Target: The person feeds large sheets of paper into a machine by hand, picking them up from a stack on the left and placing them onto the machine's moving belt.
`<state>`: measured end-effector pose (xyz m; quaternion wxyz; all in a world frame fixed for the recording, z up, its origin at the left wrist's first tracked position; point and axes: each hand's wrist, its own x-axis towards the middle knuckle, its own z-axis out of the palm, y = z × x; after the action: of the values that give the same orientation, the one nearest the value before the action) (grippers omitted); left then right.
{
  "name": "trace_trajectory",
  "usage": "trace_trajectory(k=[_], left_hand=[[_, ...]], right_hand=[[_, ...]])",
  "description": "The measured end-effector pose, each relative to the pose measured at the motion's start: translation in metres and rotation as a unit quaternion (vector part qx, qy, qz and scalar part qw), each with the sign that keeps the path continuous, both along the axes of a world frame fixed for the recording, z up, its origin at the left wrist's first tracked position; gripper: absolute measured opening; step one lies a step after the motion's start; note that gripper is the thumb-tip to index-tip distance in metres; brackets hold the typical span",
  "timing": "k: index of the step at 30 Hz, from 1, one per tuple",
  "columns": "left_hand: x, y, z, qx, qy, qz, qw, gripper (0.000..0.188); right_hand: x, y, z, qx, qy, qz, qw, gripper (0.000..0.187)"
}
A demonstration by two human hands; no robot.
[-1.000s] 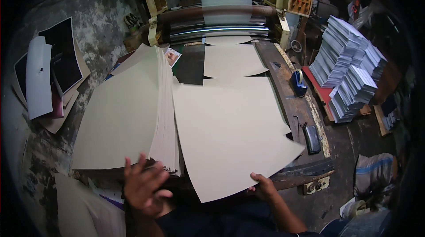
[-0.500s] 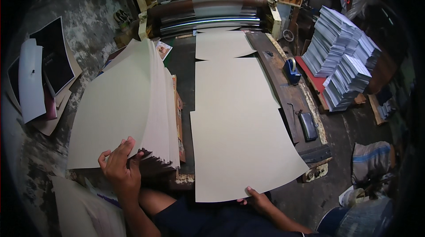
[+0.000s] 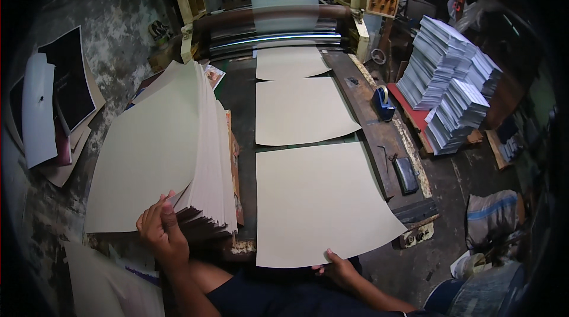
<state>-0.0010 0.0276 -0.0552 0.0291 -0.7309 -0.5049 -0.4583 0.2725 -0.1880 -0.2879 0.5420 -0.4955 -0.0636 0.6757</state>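
Middle cream rectangular board sheet (image 3: 303, 111) has moved toward the shiny metal rollers (image 3: 275, 41), leaving a gap to your matching cream front sheet (image 3: 323, 204). That one's on the dark worktop (image 3: 237, 89), near edge pinched by fingers of your right hand (image 3: 338, 269). Left hand (image 3: 163, 231): fingers closed on a corner of the cream board stack (image 3: 148, 145) (partly hidden).
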Motion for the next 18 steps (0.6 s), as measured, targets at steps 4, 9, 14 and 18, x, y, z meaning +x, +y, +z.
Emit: trace_trajectory(k=[4, 9, 14, 18], left_hand=[[0.002, 0.008, -0.015, 0.024, -0.034, 0.007, 0.999, 0.037], [0.005, 0.010, -0.021, 0.019, -0.027, 0.054, 0.998, 0.038], [0.005, 0.009, -0.033, 0.033, -0.088, 0.069, 0.993, 0.045], [-0.009, 0.010, -0.050, 0.026, -0.179, 0.036, 0.983, 0.053]], right_hand=[[0.011, 0.022, 0.001, -0.007, 0.025, -0.015, 1.000, 0.046], [0.028, 0.052, 0.000, -0.003, 0.048, -0.014, 0.999, 0.049], [0.036, 0.082, -0.003, 0.011, 0.101, -0.051, 0.994, 0.053], [0.040, 0.099, -0.012, 0.001, 0.122, -0.069, 0.990, 0.050]])
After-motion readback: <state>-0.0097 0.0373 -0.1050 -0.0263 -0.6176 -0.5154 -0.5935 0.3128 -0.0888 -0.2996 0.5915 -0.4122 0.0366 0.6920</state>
